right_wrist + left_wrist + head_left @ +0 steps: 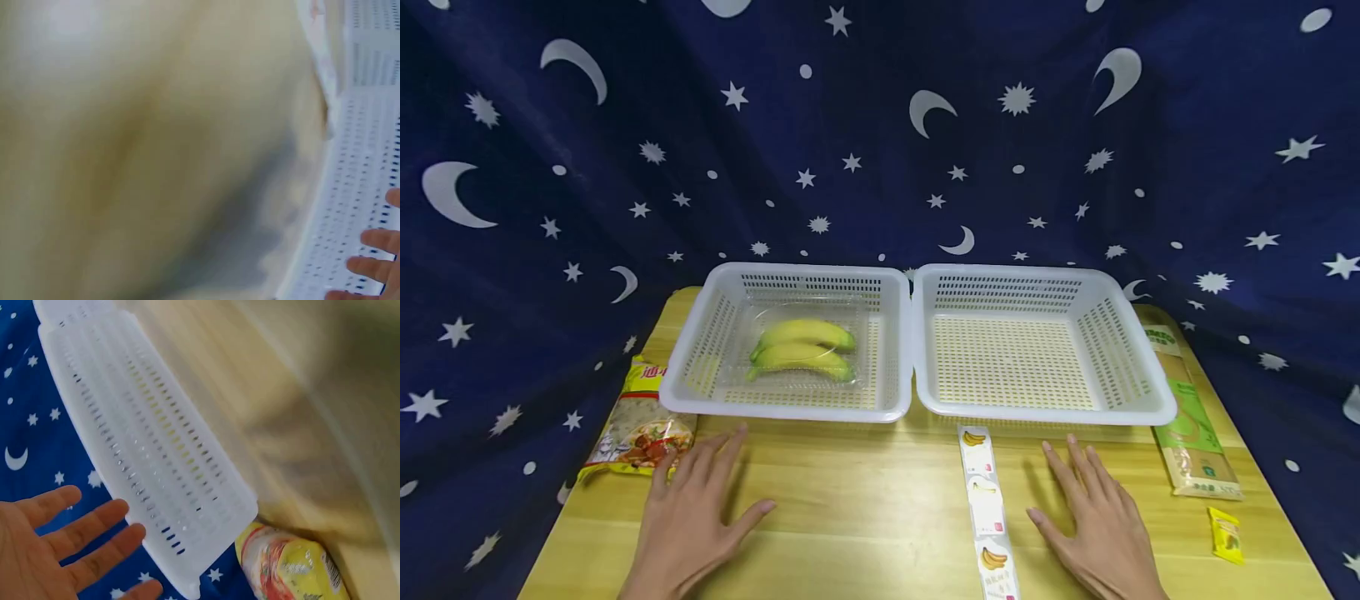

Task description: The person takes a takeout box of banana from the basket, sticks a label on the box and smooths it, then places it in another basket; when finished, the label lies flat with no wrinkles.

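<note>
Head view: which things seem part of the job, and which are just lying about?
Likely the job:
label strip picturing bananas, near the right hand
clear box with bananas
left basket
right basket

Probably lying about:
yellow-ended bag
green-and-tan packet
small yellow packet

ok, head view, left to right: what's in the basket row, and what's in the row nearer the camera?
Basket row: yellow food bag → left basket with bananas inside → right basket → green packet.
Nearer row: left hand → banana sticker strip → right hand → small yellow sachet.
</note>
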Action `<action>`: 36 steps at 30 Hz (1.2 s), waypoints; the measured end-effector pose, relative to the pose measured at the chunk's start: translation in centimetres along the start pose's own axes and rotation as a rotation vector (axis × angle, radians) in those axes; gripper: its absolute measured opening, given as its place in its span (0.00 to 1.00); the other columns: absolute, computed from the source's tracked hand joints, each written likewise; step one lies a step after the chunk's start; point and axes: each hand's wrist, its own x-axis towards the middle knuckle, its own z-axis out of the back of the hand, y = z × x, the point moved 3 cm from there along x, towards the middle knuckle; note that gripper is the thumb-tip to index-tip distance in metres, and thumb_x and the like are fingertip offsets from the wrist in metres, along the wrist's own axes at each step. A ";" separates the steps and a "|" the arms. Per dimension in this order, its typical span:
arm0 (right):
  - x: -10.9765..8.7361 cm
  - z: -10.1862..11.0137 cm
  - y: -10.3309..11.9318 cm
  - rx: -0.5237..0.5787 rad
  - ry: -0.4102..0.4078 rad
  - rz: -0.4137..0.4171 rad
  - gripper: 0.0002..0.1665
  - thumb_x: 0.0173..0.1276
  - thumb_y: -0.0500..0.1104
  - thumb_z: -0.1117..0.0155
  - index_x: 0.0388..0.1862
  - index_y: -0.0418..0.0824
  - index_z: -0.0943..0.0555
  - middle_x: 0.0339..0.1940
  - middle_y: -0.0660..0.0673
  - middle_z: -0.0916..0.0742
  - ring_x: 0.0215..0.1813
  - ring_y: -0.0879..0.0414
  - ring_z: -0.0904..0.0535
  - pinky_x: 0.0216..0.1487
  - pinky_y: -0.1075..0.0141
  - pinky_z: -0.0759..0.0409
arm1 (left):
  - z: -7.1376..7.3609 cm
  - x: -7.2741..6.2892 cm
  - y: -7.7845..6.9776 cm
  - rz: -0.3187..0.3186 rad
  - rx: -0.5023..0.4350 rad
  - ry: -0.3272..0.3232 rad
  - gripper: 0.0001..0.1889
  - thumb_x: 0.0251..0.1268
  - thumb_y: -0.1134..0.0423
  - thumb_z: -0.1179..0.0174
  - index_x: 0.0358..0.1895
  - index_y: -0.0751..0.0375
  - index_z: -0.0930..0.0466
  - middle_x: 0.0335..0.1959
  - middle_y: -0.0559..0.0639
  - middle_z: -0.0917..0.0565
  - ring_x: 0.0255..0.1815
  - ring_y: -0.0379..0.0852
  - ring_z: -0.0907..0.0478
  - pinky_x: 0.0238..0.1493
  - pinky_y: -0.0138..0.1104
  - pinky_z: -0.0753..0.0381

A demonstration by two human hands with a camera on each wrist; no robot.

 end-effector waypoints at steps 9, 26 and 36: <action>1.9 3.6 3.0 0.222 -0.147 0.242 0.50 0.52 0.59 0.27 0.74 0.48 0.33 0.66 0.40 0.23 0.58 0.39 0.24 0.48 0.41 0.25 | 3.1 1.1 1.9 0.019 -0.121 -0.111 0.48 0.49 0.25 0.39 0.70 0.50 0.31 0.51 0.58 0.18 0.50 0.61 0.22 0.48 0.56 0.29; 14.2 7.3 9.2 0.490 0.069 0.593 0.55 0.49 0.53 0.20 0.75 0.49 0.36 0.71 0.45 0.27 0.68 0.45 0.30 0.62 0.39 0.28 | 3.4 4.9 7.8 0.166 -0.214 -0.105 0.49 0.44 0.40 0.26 0.73 0.50 0.35 0.65 0.61 0.29 0.52 0.61 0.28 0.37 0.56 0.29; 22.9 5.8 14.0 0.644 0.406 0.596 0.52 0.57 0.52 0.24 0.77 0.51 0.39 0.72 0.43 0.31 0.71 0.44 0.34 0.67 0.41 0.32 | 0.8 5.8 9.6 0.240 -0.240 -0.050 0.49 0.44 0.36 0.27 0.73 0.44 0.35 0.65 0.64 0.33 0.53 0.64 0.33 0.41 0.57 0.32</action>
